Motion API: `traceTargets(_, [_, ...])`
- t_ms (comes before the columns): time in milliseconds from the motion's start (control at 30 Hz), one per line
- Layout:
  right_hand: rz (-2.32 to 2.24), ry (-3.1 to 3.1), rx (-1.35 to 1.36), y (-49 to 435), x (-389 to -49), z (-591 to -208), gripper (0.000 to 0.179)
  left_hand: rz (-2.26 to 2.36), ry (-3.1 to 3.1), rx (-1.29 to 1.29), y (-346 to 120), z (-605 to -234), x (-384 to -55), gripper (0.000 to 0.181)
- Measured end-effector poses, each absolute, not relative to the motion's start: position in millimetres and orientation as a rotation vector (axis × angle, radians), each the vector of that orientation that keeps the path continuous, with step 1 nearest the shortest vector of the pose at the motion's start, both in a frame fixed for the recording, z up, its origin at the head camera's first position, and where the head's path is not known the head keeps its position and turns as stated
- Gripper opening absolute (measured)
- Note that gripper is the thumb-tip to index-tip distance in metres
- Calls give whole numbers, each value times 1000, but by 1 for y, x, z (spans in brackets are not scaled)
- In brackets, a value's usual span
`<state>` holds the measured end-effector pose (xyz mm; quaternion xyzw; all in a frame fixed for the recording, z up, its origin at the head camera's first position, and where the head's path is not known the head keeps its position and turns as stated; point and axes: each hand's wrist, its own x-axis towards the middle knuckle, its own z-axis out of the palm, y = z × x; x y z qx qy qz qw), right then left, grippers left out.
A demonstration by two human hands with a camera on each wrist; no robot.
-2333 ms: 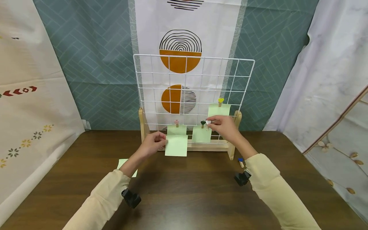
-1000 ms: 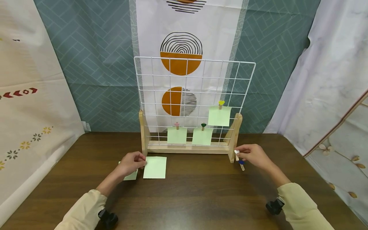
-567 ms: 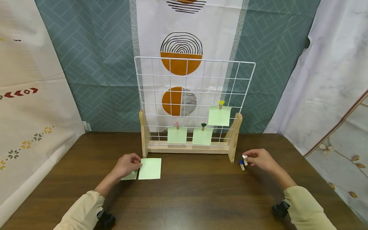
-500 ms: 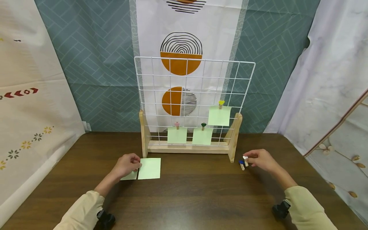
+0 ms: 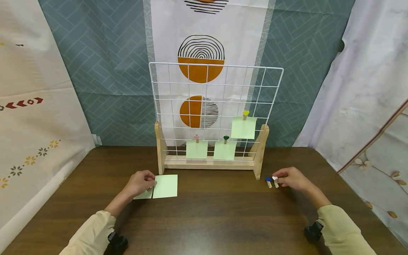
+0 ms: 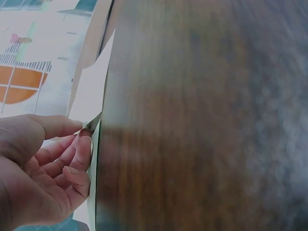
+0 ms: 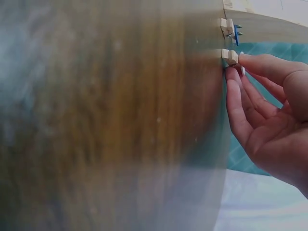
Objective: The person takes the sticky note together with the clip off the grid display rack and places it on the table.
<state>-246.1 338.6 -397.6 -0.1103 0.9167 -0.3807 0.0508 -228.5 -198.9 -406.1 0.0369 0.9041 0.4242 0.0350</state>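
Observation:
My left hand (image 5: 140, 182) pinches the left edge of a pale green paper note (image 5: 165, 186) at the left of the table. Under that hand lies a second green note (image 5: 145, 194), partly hidden by the fingers. On the right, my right hand (image 5: 291, 178) pinches a small wooden clothespin with a white heart (image 5: 275, 178) low at the tabletop. Just left of it lies a clothespin with a blue heart (image 5: 268, 179). The right wrist view shows thumb and fingertips on the white-heart clothespin (image 7: 233, 57), with the blue-heart one (image 7: 230, 28) alongside.
A white wire grid (image 5: 216, 85) stands at the back in wooden feet (image 5: 160, 148). Three green notes hang on it, under pink (image 5: 196, 138), dark green (image 5: 226, 139) and yellow (image 5: 245, 114) heart clothespins. A patterned cloth (image 5: 105, 78) hangs behind.
My left hand has brought the note down from the grid to the table, then slid left. My right hand has carried the white-heart clothespin from the grid to beside the blue one.

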Motion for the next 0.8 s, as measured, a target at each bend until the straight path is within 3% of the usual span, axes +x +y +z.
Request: traceTargets(800, [-1186,2743,-312,341,-246,-399,24,1301,2842,114,-208,-406,-230,17])
